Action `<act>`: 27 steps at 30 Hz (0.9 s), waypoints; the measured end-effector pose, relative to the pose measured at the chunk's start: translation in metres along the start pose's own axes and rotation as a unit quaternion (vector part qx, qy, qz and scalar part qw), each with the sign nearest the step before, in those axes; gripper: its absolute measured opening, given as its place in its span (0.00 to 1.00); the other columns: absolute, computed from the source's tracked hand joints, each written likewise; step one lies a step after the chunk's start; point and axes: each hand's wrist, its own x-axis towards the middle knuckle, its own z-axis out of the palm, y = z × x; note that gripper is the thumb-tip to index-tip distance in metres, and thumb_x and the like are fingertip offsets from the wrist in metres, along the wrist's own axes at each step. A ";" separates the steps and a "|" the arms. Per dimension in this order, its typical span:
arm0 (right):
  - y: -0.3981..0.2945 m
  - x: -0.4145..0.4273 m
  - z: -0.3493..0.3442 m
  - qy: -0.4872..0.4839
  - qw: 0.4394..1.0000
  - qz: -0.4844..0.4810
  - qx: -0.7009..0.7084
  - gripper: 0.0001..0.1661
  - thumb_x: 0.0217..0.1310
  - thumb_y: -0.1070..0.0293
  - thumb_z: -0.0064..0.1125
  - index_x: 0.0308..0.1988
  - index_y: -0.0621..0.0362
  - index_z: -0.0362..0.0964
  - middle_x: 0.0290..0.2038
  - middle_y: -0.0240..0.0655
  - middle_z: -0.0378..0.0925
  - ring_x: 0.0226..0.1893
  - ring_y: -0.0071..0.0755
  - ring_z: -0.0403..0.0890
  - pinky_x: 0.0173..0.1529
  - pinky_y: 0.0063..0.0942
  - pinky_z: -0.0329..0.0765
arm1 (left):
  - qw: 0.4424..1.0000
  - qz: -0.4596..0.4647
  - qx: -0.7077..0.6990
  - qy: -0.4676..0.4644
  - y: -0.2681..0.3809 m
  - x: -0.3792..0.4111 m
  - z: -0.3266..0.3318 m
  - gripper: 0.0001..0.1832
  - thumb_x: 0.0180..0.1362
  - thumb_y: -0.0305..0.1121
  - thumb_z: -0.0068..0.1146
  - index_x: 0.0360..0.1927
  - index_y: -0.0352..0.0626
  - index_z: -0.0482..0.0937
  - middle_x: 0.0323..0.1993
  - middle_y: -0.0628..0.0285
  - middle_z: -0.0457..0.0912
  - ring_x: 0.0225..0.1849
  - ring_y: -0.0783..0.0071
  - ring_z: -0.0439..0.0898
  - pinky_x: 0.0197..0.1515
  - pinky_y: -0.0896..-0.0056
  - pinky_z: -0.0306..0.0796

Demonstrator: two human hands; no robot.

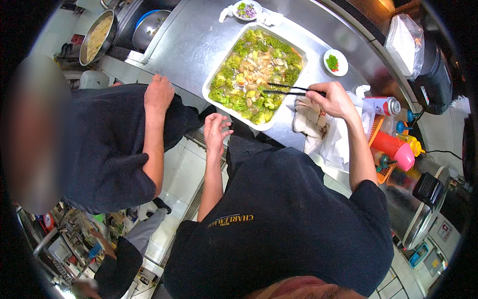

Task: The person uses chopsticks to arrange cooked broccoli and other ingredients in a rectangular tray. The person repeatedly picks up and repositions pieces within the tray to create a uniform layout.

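A large white tray (206, 83) sits on the steel counter, filled with broccoli (224, 76) around its border and sliced mushrooms in sauce (257, 67) in the middle. My right hand (332, 98) grips a pair of thin black chopsticks or tongs (295, 91); which of the two I cannot tell. Their tips are apart, over the food on the tray's right side. Below the tray's near left edge hovers my left hand (216, 132), fingers apart, holding nothing. A folded beige cloth (310, 121) lies under and beside my right hand.
Small bowls of chopped garnish (246, 9) and chopped green and red pepper (336, 62) stand beyond the tray. At right are a clear plastic container (338, 149), a gas canister (381, 106) and an orange basket of bottles (378, 130). A co-worker (112, 149) stands at left, near a pan (98, 37).
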 end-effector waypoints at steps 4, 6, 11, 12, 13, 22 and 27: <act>-0.008 -0.002 0.017 0.033 0.994 -0.055 -0.084 0.14 0.58 0.63 0.57 0.33 0.63 0.80 0.23 0.50 0.78 0.25 0.50 0.80 0.32 0.40 0.74 | 0.999 0.010 -0.005 0.034 -0.011 0.005 -0.015 0.11 0.64 0.39 0.52 0.46 0.48 0.70 0.40 0.62 0.77 0.38 0.73 0.77 0.34 0.68 0.75; -0.024 0.005 0.021 0.036 0.988 -0.075 -0.130 0.13 0.56 0.64 0.57 0.27 0.62 0.78 0.22 0.51 0.75 0.25 0.54 0.77 0.31 0.44 0.73 | 0.999 0.014 0.013 0.045 -0.013 0.008 -0.018 0.13 0.63 0.39 0.53 0.48 0.48 0.71 0.41 0.61 0.77 0.38 0.73 0.77 0.34 0.68 0.74; -0.011 0.012 -0.001 0.027 0.988 -0.038 -0.144 0.12 0.56 0.63 0.57 0.26 0.60 0.79 0.20 0.49 0.76 0.24 0.53 0.79 0.33 0.44 0.75 | 0.998 0.039 0.047 0.009 -0.022 0.011 -0.026 0.16 0.67 0.41 0.46 0.54 0.48 0.73 0.46 0.65 0.78 0.41 0.74 0.77 0.37 0.70 0.73; -0.010 0.009 -0.003 0.033 0.988 -0.039 -0.144 0.13 0.57 0.63 0.57 0.25 0.61 0.78 0.19 0.50 0.74 0.23 0.54 0.78 0.31 0.44 0.73 | 0.998 0.036 0.055 0.008 -0.024 0.010 -0.026 0.15 0.67 0.41 0.44 0.53 0.49 0.73 0.46 0.66 0.78 0.42 0.75 0.76 0.39 0.70 0.72; -0.011 0.008 -0.005 0.039 0.988 -0.040 -0.144 0.14 0.57 0.63 0.56 0.25 0.62 0.76 0.18 0.50 0.73 0.22 0.54 0.76 0.30 0.45 0.72 | 0.998 0.030 0.063 0.011 -0.028 0.011 -0.027 0.16 0.68 0.42 0.43 0.53 0.49 0.73 0.46 0.66 0.78 0.43 0.75 0.76 0.40 0.70 0.72; -0.052 0.009 0.000 0.040 0.951 -0.098 -0.289 0.15 0.55 0.60 0.60 0.26 0.63 0.77 0.24 0.49 0.78 0.29 0.53 0.81 0.36 0.45 0.77 | 0.992 0.016 0.122 0.036 -0.050 0.020 -0.042 0.15 0.65 0.40 0.50 0.53 0.50 0.74 0.46 0.68 0.78 0.45 0.76 0.76 0.39 0.71 0.73; -0.044 0.037 0.001 0.005 0.931 -0.147 -0.335 0.15 0.54 0.61 0.60 0.26 0.63 0.77 0.21 0.51 0.76 0.29 0.54 0.81 0.37 0.45 0.77 | 0.996 0.053 0.050 0.042 -0.027 0.010 -0.028 0.14 0.63 0.38 0.55 0.49 0.47 0.71 0.41 0.64 0.78 0.34 0.77 0.77 0.34 0.75 0.72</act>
